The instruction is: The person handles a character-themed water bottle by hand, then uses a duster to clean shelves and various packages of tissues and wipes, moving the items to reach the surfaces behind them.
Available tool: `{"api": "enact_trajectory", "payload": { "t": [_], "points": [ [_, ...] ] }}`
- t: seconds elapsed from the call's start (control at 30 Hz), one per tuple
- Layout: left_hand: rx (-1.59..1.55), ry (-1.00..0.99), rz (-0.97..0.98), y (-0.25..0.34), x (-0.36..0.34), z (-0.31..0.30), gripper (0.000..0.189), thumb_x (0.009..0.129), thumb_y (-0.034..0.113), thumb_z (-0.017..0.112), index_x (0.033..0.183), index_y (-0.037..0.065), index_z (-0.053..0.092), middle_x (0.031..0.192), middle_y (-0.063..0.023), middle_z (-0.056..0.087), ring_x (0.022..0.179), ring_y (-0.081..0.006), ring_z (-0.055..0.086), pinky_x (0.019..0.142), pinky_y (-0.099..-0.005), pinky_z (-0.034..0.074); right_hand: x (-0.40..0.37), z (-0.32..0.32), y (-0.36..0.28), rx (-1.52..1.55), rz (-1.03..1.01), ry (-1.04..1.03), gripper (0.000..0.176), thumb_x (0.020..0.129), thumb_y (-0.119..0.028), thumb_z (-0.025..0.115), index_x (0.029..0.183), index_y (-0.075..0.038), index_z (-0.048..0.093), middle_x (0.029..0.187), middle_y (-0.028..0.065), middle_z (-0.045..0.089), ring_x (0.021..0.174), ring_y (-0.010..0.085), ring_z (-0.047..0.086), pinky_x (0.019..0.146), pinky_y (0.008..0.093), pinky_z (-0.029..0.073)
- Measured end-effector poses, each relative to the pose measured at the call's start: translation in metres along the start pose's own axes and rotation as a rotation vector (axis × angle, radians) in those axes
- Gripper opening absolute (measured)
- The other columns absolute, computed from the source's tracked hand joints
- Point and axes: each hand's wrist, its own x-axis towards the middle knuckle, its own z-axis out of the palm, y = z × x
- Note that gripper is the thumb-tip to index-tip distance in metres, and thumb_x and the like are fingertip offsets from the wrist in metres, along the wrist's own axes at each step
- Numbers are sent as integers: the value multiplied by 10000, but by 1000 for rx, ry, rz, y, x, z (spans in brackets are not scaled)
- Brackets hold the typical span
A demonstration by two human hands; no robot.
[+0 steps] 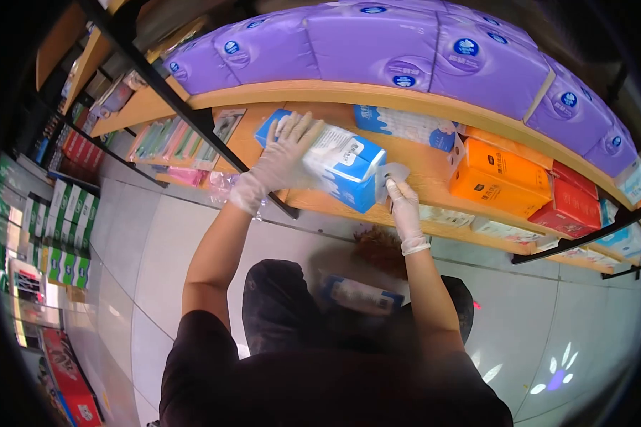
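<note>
My left hand (283, 158), in a thin white glove, lies over the top of a blue-and-white tissue pack (345, 156), its fingers wrapped across the far side. The pack stands tilted at the front of the wooden shelf (263, 117). At its right end my right hand (404, 210), also gloved, pinches a thin pale piece with a rounded edge (394, 172), right against the pack's end. I cannot tell whether that piece belongs to the pack. Behind, a similar blue-and-white pack (406, 127) lies deeper on the shelf.
Orange packs (502, 178) and red packs (570, 206) stand to the right. Purple tissue packs (370, 43) line the shelf above. A black metal post (171, 92) crosses at left. Another blue-and-white pack (363, 295) lies on the tiled floor (171, 263) between my knees.
</note>
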Motion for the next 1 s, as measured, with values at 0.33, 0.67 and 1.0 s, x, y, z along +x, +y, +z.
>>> {"api": "enact_trajectory", "payload": {
  "t": [0.33, 0.67, 1.0],
  "points": [
    [-89, -179, 29, -18, 33, -24, 1036, 548, 456, 868, 1425, 110, 440, 1353, -219, 515, 1346, -361, 417, 1126, -492, 299, 7, -2, -21, 229, 94, 12, 373, 985, -244, 595, 1257, 11, 605, 1185, 56, 625, 1036, 161, 589, 927, 317, 478],
    [-1578, -399, -592, -47, 15, -9, 851, 796, 596, 689, 1371, -2, 501, 1354, -159, 571, 1243, -239, 545, 1068, -348, 396, -10, 37, -70, -11, 148, -183, 821, 937, -405, 632, 1526, -10, 219, 1524, 179, 322, 1411, 281, 329, 1084, 407, 400],
    [-2212, 416, -886, -18, -49, 90, 587, 979, 361, 558, 1432, 21, 405, 1362, -150, 544, 1253, -302, 525, 1094, -416, 383, 34, 102, -89, -746, -425, -314, 796, 633, -131, 834, 1373, -120, 539, 1400, 163, 453, 1342, 326, 394, 1099, 384, 359]
  ]
}}
